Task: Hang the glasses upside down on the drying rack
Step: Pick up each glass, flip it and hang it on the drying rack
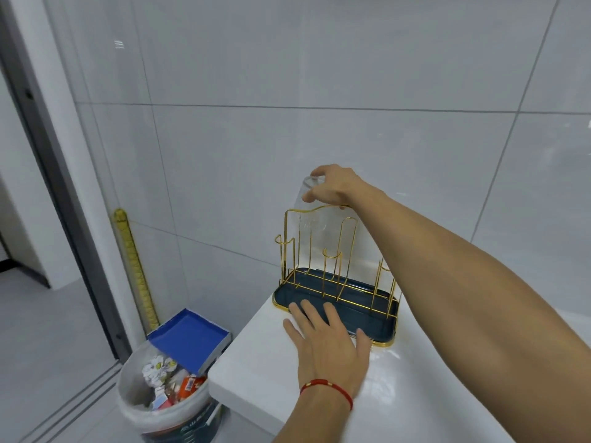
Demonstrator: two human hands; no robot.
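Head view: glass [307, 209] inverted over drying rack [335, 276].
Right hand [335, 187] grips its base; left hand [326, 343] lies flat, fingers spread, touching the rack's tray.

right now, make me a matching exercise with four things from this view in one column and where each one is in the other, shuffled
Things:
1. glass
2. left hand
3. drying rack
4. blue box

Places:
A. sticking out of the bin on the floor
B. flat at the near edge of the rack's dark tray
C. held upside down at the rack's top, in the right hand
D. standing on the white counter by the tiled wall

Pairs: 1-C, 2-B, 3-D, 4-A
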